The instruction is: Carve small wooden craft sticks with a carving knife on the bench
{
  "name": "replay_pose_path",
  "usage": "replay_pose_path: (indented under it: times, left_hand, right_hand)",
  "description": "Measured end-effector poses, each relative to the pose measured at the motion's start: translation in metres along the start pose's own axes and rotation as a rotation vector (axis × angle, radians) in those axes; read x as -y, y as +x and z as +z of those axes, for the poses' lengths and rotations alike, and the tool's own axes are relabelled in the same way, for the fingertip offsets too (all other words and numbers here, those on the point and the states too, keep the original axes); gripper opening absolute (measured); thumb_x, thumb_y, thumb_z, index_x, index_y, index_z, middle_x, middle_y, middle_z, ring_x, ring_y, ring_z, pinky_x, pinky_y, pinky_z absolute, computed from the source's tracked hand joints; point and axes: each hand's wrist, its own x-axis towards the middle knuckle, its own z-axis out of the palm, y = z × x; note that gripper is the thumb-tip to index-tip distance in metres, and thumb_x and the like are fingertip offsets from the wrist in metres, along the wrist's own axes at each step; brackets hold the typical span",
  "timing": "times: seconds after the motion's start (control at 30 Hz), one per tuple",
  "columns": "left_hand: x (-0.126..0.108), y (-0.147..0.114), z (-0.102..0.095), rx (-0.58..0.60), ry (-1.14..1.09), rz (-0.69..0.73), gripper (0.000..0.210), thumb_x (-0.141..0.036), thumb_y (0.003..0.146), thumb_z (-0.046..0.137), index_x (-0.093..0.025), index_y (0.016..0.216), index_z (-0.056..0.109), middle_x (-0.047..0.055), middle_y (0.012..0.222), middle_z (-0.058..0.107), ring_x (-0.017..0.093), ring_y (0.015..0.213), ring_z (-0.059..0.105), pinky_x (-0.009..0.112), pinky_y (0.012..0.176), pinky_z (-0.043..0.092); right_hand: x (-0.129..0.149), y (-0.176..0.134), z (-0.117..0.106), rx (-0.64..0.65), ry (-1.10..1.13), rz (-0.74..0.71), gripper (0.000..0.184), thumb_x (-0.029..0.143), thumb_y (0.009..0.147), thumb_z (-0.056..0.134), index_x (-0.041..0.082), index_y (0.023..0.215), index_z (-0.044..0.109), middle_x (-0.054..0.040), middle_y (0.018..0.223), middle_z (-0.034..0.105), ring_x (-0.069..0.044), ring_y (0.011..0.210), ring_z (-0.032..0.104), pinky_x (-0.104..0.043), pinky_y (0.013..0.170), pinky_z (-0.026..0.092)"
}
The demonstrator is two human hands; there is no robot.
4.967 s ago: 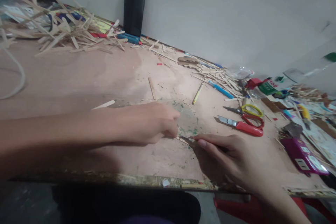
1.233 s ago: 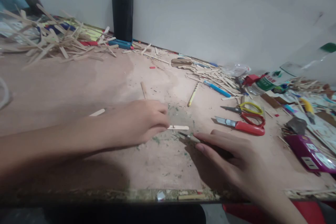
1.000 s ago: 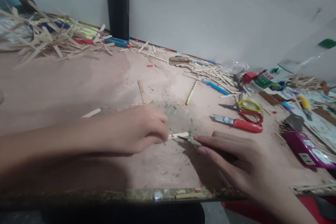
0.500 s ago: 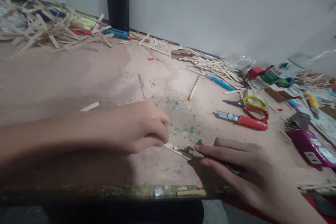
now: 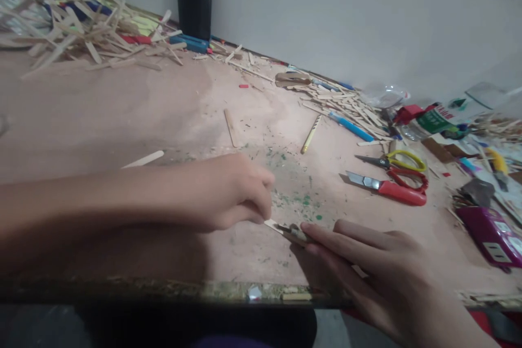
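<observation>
My left hand [image 5: 240, 193] is closed, its fingertips pinching one end of a pale wooden craft stick [image 5: 269, 223] low over the table. My right hand [image 5: 367, 255] reaches in from the right, fingers wrapped round a slim craft knife [image 5: 297, 231]. The knife's narrow blade rests along the stick, close to my left fingertips; most of its handle is hidden under my right hand. Green specks lie on the tabletop just beyond both hands.
Right of the hands lie a red-handled cutter [image 5: 402, 193], scissors [image 5: 408, 161] and a purple power strip [image 5: 487, 236]. Farther back are a striped pencil [image 5: 311, 134], a blue pen [image 5: 350, 126], a plastic bottle [image 5: 442, 117] and a heap of sticks [image 5: 85, 38].
My right hand with the craft knife has slid left along the stick, nearer my left fingertips. My left hand keeps its pinch. The whole view has shifted slightly.
</observation>
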Motion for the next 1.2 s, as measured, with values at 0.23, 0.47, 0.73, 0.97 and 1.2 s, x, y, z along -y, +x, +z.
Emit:
replay_pose_path:
  times: [0.23, 0.47, 0.73, 0.97, 1.2]
  left_hand:
    - [-0.003, 0.003, 0.001, -0.001, 0.005, -0.020, 0.025, -0.003, 0.106, 0.076, -0.019, 0.096, 0.093, -0.001, 0.076, 0.063, 0.014, 0.074, 0.063, 0.028, 0.070, 0.045]
    - [-0.005, 0.004, 0.003, 0.010, 0.002, -0.041, 0.026, -0.003, 0.106, 0.076, -0.020, 0.094, 0.092, 0.000, 0.080, 0.069, 0.014, 0.077, 0.067, 0.026, 0.074, 0.049]
    - [-0.006, 0.004, 0.002, 0.019, 0.001, -0.050, 0.027, -0.004, 0.106, 0.076, -0.020, 0.093, 0.092, 0.000, 0.079, 0.068, 0.014, 0.077, 0.067, 0.027, 0.073, 0.048]
    - [-0.006, 0.005, 0.000, 0.023, -0.014, -0.059, 0.028, -0.006, 0.107, 0.074, -0.021, 0.091, 0.092, 0.000, 0.077, 0.066, 0.014, 0.073, 0.062, 0.029, 0.070, 0.046]
    - [-0.009, 0.008, -0.002, 0.033, -0.058, -0.137, 0.026, -0.002, 0.102, 0.082, -0.022, 0.091, 0.094, -0.002, 0.078, 0.066, 0.013, 0.074, 0.064, 0.028, 0.072, 0.045]
  right_hand:
    - [0.004, -0.004, 0.010, -0.034, 0.366, 0.315, 0.036, 0.034, 0.122, 0.065, 0.027, 0.108, 0.097, -0.0040, 0.092, 0.096, -0.017, 0.069, 0.090, -0.017, 0.057, 0.062]
    - [0.007, 0.015, -0.001, 0.017, 0.544, 0.553, 0.028, 0.042, 0.106, 0.078, 0.030, 0.089, 0.097, 0.0001, 0.077, 0.091, -0.016, 0.064, 0.086, -0.015, 0.058, 0.063]
    - [0.008, 0.015, -0.001, 0.064, 0.505, 0.527, 0.034, 0.041, 0.109, 0.072, 0.028, 0.083, 0.089, 0.0010, 0.073, 0.088, -0.016, 0.061, 0.081, -0.016, 0.056, 0.060]
    - [0.001, 0.000, 0.009, 0.004, 0.466, 0.409, 0.032, 0.040, 0.119, 0.069, 0.033, 0.099, 0.094, 0.0048, 0.075, 0.087, -0.013, 0.061, 0.080, -0.015, 0.057, 0.059]
    - [-0.004, -0.006, 0.013, -0.065, 0.362, 0.267, 0.028, 0.030, 0.122, 0.071, 0.031, 0.105, 0.094, 0.0039, 0.080, 0.085, -0.011, 0.064, 0.077, -0.014, 0.060, 0.057]
